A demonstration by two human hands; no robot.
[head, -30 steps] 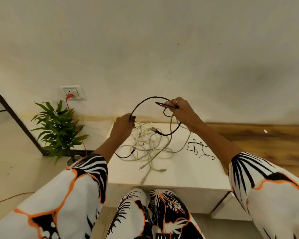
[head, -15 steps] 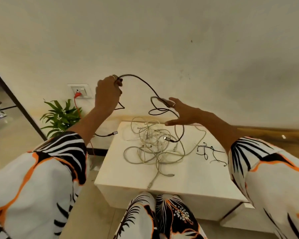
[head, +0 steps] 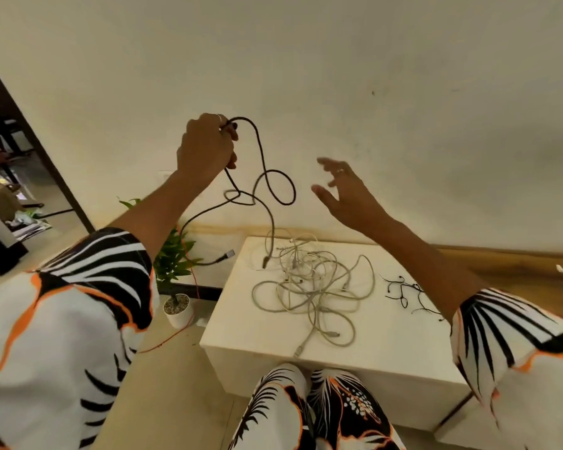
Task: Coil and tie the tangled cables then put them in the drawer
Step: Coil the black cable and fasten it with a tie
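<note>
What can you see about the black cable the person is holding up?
The black cable is thin, dark and bendy, with a matte, maybe braided look. The left hand grips it high in front of the wall, and it arches over the fingers. Below the hand it hangs in loose loops that cross each other. One end with a silver plug dangles left of the white table; the other end reaches down to the pile of white cables. The right hand is open and not touching it.

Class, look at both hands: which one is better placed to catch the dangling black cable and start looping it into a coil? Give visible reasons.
The right hand. It is open, holds nothing, and hovers beside the hanging loop of the black cable. The left hand already grips the cable's top, so it serves best as the anchor.
</note>
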